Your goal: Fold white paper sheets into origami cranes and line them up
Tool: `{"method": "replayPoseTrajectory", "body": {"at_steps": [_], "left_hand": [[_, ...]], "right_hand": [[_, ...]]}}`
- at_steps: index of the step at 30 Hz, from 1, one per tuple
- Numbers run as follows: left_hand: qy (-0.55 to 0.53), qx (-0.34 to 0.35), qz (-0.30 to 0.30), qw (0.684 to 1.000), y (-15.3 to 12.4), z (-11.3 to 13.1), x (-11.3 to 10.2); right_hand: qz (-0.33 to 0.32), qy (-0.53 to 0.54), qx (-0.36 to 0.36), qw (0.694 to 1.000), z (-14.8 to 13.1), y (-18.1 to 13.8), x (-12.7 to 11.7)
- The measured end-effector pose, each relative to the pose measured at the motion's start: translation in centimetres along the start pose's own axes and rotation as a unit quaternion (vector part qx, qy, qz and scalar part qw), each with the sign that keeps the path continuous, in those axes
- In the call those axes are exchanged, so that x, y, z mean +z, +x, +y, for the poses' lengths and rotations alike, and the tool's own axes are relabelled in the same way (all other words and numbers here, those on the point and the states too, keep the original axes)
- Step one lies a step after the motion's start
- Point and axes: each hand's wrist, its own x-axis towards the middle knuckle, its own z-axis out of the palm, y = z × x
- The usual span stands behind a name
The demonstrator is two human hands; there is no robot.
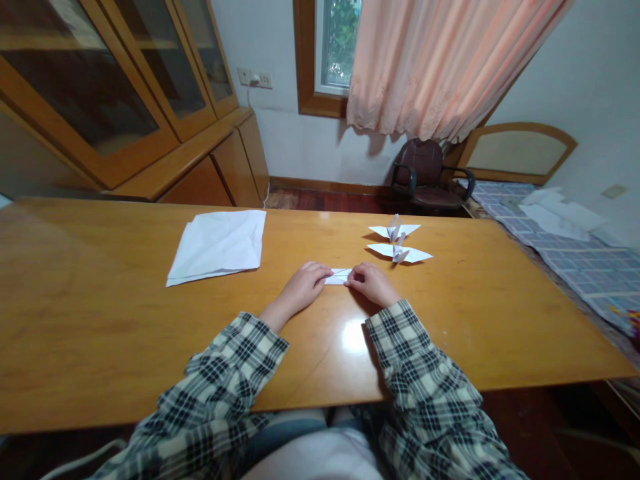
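A small folded piece of white paper (339,277) lies on the wooden table between my two hands, with crease lines crossing its face. My left hand (307,283) rests over its left end, fingers together and pressing down on it. At the right end, my right hand (370,281) pinches the paper's edge between thumb and fingers. Both ends of the paper are covered by my fingers. Two white paper cranes (400,253) with spread wings stand just beyond my right hand, one behind the other.
A stack of white paper sheets (220,243) lies on the table (125,347), to the left. Past the far edge are a brown office chair (425,170) and a pink curtain (440,60). A glass-doored cabinet (125,87) stands left, a bed (560,233) right.
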Motion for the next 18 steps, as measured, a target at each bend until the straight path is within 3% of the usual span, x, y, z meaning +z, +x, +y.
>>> {"method": "replayPoseTrajectory", "body": {"at_steps": [4, 10, 18], "left_hand": [[0.029, -0.008, -0.006, 1.000, 0.0, 0.6, -0.3], [0.089, -0.064, -0.001, 0.994, -0.2, 1.4, -0.4], [0.164, -0.121, 0.042, 0.978, -0.6, 1.9, 0.5]], "right_hand": [[0.010, 0.009, 0.005, 1.000, 0.2, 0.0, 0.0], [0.080, -0.035, 0.044, 0.995, 0.0, 0.0, 0.3], [0.092, -0.032, 0.048, 0.994, -1.7, -0.1, 1.7]]}}
